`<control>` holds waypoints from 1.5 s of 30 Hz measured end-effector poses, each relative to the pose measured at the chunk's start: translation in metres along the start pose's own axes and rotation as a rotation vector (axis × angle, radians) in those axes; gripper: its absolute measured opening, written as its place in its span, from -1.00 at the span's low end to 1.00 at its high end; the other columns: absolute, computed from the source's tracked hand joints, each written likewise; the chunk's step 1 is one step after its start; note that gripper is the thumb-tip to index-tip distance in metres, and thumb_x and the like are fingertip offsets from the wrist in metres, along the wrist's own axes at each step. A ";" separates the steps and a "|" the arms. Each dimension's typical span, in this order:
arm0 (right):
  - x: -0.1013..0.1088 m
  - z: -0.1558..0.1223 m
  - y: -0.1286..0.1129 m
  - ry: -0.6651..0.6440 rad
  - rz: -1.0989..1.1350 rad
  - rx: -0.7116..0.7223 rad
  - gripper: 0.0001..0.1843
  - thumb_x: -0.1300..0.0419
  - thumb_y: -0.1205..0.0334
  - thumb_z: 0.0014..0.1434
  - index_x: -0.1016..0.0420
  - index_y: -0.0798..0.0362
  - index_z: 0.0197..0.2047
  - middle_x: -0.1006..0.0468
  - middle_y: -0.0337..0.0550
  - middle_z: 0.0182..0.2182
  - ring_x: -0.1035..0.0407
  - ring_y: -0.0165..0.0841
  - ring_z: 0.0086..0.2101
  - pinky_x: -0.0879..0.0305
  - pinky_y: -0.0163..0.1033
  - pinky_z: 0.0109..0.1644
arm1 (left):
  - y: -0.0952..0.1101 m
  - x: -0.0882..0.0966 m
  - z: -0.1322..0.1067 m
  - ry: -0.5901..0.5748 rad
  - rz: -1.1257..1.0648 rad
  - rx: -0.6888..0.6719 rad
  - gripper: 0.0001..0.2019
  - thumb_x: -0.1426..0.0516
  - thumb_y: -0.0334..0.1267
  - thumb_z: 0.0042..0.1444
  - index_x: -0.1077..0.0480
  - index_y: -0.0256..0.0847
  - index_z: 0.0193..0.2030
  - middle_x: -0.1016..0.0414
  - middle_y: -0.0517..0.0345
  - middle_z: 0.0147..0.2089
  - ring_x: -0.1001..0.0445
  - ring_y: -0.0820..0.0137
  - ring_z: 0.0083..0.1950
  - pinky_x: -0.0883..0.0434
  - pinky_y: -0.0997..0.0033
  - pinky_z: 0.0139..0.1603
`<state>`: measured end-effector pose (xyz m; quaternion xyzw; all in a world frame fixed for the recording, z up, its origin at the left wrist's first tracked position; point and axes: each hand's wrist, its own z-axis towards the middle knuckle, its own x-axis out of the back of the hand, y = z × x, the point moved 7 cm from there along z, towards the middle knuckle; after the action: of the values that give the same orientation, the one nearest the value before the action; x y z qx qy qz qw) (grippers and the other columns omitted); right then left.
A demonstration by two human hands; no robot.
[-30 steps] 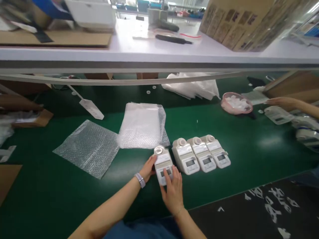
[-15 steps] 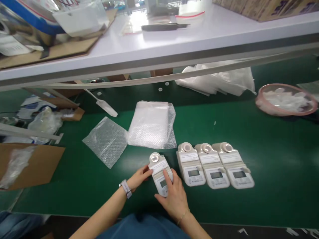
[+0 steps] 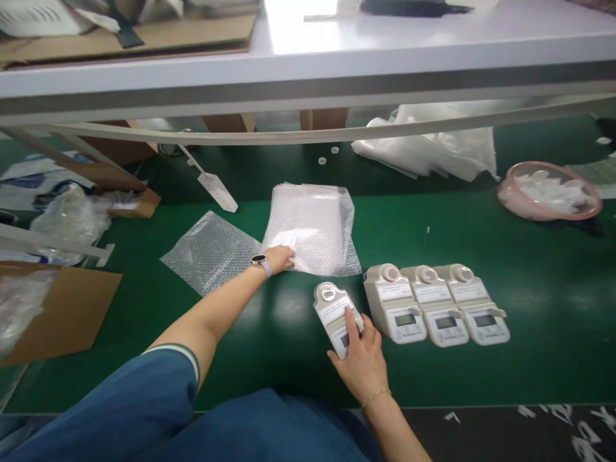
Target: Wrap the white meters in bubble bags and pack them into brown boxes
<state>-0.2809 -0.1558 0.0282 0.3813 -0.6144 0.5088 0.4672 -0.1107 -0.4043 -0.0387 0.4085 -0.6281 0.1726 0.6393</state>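
Observation:
A white handheld digital meter (image 3: pixel 333 312), with a round metal-rimmed well and a small display, lies tilted on the green table. My right hand (image 3: pixel 362 356) is wrapped over its lower right side, the index finger on its face. My left hand (image 3: pixel 280 258), wearing a watch, reaches to the near left corner of a stack of bubble wrap bags (image 3: pixel 308 224). Its fingers are closed at the edge of the stack; the fingertips are partly hidden. A single bubble wrap bag (image 3: pixel 212 252) lies flat to the left, partly behind my left forearm.
Three similar meters (image 3: pixel 440 308) stand in a row at the right. Beyond them is a pink bowl (image 3: pixel 514 204) of small clear plastic pieces. White plastic sheeting (image 3: pixel 433 147) lies under the raised shelf (image 3: pixel 308 70). A cardboard box (image 3: pixel 81 314) sits at the left edge.
My left hand has left the meter and moved up to the bubble wrap stack. My right hand stays on the meter. The view has shifted.

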 end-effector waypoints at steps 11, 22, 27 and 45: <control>-0.012 -0.016 0.005 0.003 0.204 -0.104 -0.08 -0.25 0.16 -0.09 0.04 -0.12 0.31 -0.14 -0.06 -0.02 -0.14 -0.11 -0.06 -0.19 -0.01 0.08 | 0.071 0.010 -0.010 0.114 -0.003 -0.360 -0.29 -0.29 -0.23 -0.07 -0.15 -0.13 0.23 -0.12 -0.04 0.30 -0.10 0.17 0.28 -0.05 0.12 0.26; -0.019 -0.031 -0.014 -0.014 -0.001 -0.010 0.05 -0.26 0.18 -0.12 0.23 -0.15 0.35 -0.05 0.01 0.09 -0.08 0.01 0.06 -0.14 0.08 0.12 | 0.045 0.048 -0.006 0.184 -0.023 -0.087 -0.80 0.02 -0.33 0.24 -0.39 -0.25 -0.11 -0.45 0.06 -0.08 -0.34 0.37 -0.03 -0.26 0.39 -0.05; -0.017 -0.031 -0.012 -0.019 0.064 -0.014 -0.04 -0.24 0.07 -0.06 0.13 -0.13 0.34 -0.11 0.03 0.05 -0.12 0.02 0.01 -0.24 0.09 0.01 | 0.014 0.027 -0.067 0.083 -0.042 0.087 -0.68 -0.11 -0.05 0.14 -0.42 -0.34 -0.31 -0.46 -0.01 -0.30 -0.39 0.30 -0.19 -0.28 0.33 -0.14; -0.005 -0.072 0.024 -0.123 1.232 -0.539 -0.06 -0.33 -0.05 -0.21 -0.08 -0.11 0.23 -0.37 -0.03 0.07 -0.31 -0.04 -0.01 -0.27 0.01 -0.01 | 0.087 -0.043 -0.112 0.014 -0.502 0.148 -0.69 0.07 -0.21 0.23 -0.47 -0.13 -0.09 -0.55 0.15 -0.22 -0.48 0.33 -0.20 -0.34 0.46 -0.22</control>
<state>-0.2887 -0.0804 0.0202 -0.1403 -0.8505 0.4886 0.1349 -0.1071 -0.2563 -0.0387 0.5961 -0.4883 0.0570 0.6348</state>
